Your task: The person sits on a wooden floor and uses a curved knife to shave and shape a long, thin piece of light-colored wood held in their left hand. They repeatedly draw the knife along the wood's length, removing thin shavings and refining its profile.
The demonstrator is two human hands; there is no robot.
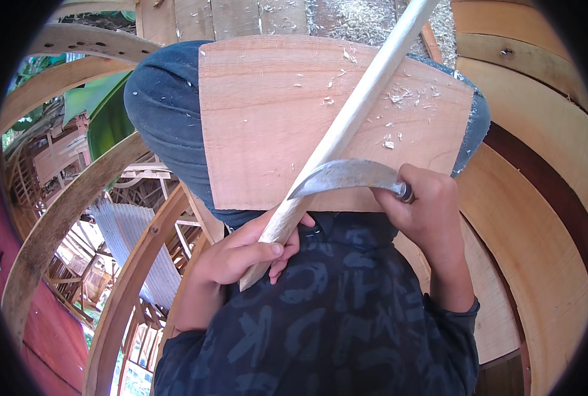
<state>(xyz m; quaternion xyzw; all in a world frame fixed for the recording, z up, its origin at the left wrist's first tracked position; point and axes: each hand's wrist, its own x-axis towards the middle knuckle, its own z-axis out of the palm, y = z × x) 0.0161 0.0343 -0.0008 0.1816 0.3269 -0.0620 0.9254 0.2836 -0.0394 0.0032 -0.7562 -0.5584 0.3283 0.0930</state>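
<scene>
A long pale wooden stick (pixel 347 119) slants from my belly up to the far right, its near end cut to a point. My left hand (pixel 251 247) is wrapped round it close to that pointed end. In my right hand (pixel 426 201) is the handle of a knife with a curved, sickle-like blade (pixel 350 175). The blade lies across the stick, its tip reaching the stick's left edge just above my left hand. Under both, a flat wooden board (pixel 261 125) rests over my thighs, with shavings scattered on it.
Wooden planks (pixel 531 125) curve up along the right side. On the left, curved wooden ribs (pixel 69 204) stand, with a corrugated metal sheet (pixel 139 244) and a green leaf (pixel 109 119) beyond. Many shavings (pixel 366 23) cover the boards ahead.
</scene>
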